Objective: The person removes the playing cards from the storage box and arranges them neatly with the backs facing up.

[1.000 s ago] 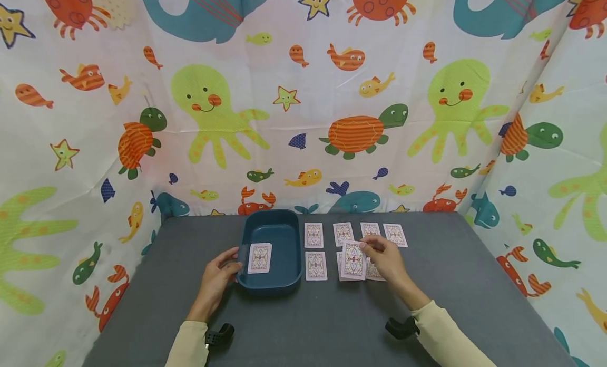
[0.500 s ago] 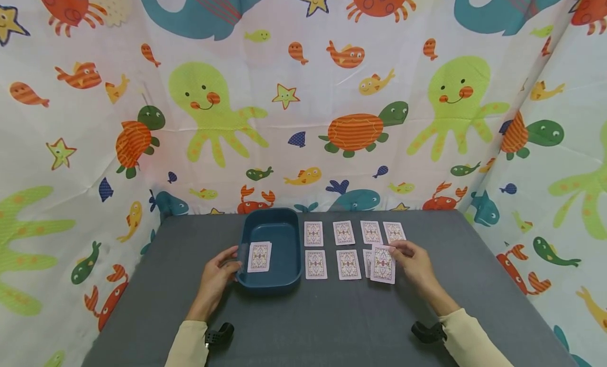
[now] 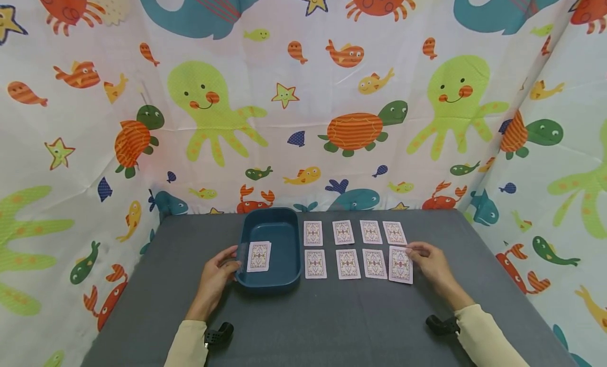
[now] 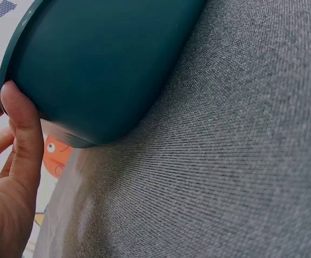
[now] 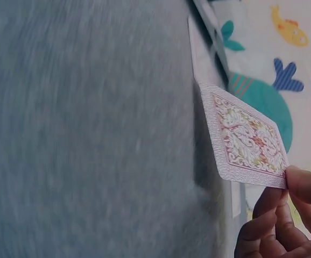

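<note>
My right hand (image 3: 430, 262) pinches a playing card (image 3: 400, 264) by its far right corner, between thumb and fingertips. The card is patterned side up, tilted close over the table at the right end of the front row. In the right wrist view the thumb lies on top of the card (image 5: 252, 140) and the fingers curl below it. At the left, my left hand (image 3: 215, 277) grips the left side of a dark blue plastic bin (image 3: 270, 289). The left wrist view shows the thumb on the outer wall of the bin (image 4: 91, 64). Inside the bin lies a small stack of cards (image 3: 258, 257).
To the right of the bin, face-down cards lie in two rows: several in the back row (image 3: 343, 232) and three in the front row (image 3: 348, 264). The grey table (image 3: 332, 325) ends at a curtain (image 3: 294, 135) printed with sea animals, behind and at both sides.
My right hand has carried the card rightward along the front row, uncovering the second and third front cards. The left hand stays on the bin.
</note>
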`<action>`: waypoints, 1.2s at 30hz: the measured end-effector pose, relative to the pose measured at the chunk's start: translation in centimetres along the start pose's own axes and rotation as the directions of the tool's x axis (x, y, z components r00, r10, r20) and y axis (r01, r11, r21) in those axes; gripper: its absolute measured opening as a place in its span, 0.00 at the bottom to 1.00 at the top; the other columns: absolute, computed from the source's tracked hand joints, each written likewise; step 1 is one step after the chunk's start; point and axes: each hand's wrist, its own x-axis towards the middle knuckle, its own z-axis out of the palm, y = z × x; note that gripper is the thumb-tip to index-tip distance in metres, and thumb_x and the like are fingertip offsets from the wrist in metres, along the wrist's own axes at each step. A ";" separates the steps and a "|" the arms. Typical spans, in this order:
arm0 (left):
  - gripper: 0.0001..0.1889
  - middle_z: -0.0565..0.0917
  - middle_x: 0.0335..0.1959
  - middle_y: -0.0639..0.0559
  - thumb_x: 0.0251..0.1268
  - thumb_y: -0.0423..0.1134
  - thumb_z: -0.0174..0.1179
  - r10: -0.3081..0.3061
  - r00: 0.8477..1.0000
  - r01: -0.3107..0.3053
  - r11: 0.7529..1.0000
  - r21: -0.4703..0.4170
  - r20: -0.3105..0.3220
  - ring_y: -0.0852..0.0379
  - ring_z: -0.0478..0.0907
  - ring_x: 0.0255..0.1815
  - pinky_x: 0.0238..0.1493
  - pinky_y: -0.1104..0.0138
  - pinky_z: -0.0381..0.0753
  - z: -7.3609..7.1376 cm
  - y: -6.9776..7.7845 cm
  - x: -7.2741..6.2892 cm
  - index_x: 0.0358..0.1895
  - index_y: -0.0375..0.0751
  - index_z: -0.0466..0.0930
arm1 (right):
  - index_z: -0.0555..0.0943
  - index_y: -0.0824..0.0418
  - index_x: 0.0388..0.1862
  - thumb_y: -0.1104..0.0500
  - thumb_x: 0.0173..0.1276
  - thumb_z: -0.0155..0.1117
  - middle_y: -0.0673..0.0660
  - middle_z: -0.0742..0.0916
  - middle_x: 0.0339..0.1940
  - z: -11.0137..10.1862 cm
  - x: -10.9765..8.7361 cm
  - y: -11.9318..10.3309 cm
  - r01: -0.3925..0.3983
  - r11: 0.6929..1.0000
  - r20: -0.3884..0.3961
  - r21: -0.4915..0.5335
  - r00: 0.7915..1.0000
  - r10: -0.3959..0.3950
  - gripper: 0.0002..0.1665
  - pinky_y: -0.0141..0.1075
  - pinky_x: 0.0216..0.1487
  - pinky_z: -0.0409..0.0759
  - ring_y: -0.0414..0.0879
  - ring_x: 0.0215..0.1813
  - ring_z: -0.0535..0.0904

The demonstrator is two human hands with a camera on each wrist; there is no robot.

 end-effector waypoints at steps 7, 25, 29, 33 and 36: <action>0.26 0.72 0.62 0.42 0.66 0.32 0.58 -0.011 1.000 0.011 1.000 0.021 -0.002 0.57 0.77 0.43 0.34 0.67 0.80 0.1 0.1 0.0 0.68 0.44 0.71 | 0.81 0.64 0.53 0.53 0.73 0.60 0.62 0.86 0.45 -0.4 0.8 0.8 0.009 0.995 0.021 -0.097 1.000 -0.007 0.18 0.34 0.39 0.73 0.46 0.41 0.77; 0.26 0.72 0.62 0.42 0.65 0.32 0.58 -0.017 1.000 0.017 1.000 0.015 -0.009 0.57 0.77 0.42 0.33 0.67 0.79 0.1 0.1 0.1 0.68 0.44 0.71 | 0.82 0.64 0.50 0.54 0.70 0.63 0.61 0.81 0.42 -0.6 3.1 1.8 0.002 0.978 0.064 -0.210 0.998 0.011 0.16 0.39 0.41 0.66 0.52 0.46 0.72; 0.26 0.72 0.63 0.41 0.66 0.32 0.58 -0.016 1.000 0.016 1.000 0.018 -0.004 0.57 0.77 0.42 0.34 0.68 0.79 0.0 0.1 0.1 0.68 0.44 0.71 | 0.82 0.64 0.49 0.54 0.69 0.64 0.59 0.81 0.39 -0.5 3.3 1.9 0.008 0.978 0.045 -0.208 0.999 0.002 0.16 0.38 0.39 0.66 0.51 0.43 0.72; 0.26 0.72 0.62 0.42 0.66 0.32 0.58 -0.014 1.000 0.015 1.000 0.017 -0.005 0.58 0.77 0.41 0.34 0.68 0.79 0.0 0.0 0.1 0.68 0.44 0.71 | 0.81 0.64 0.50 0.54 0.69 0.64 0.60 0.82 0.38 -0.4 3.3 2.0 0.007 0.980 0.020 -0.197 1.000 -0.003 0.17 0.37 0.37 0.68 0.49 0.40 0.73; 0.26 0.72 0.62 0.42 0.66 0.32 0.58 -0.004 1.000 0.004 1.000 0.013 -0.004 0.58 0.77 0.41 0.33 0.68 0.79 0.1 -0.1 0.1 0.68 0.43 0.71 | 0.80 0.64 0.51 0.54 0.71 0.62 0.60 0.83 0.40 -0.4 3.2 1.9 0.004 0.983 0.004 -0.185 1.000 -0.003 0.17 0.35 0.37 0.70 0.48 0.40 0.74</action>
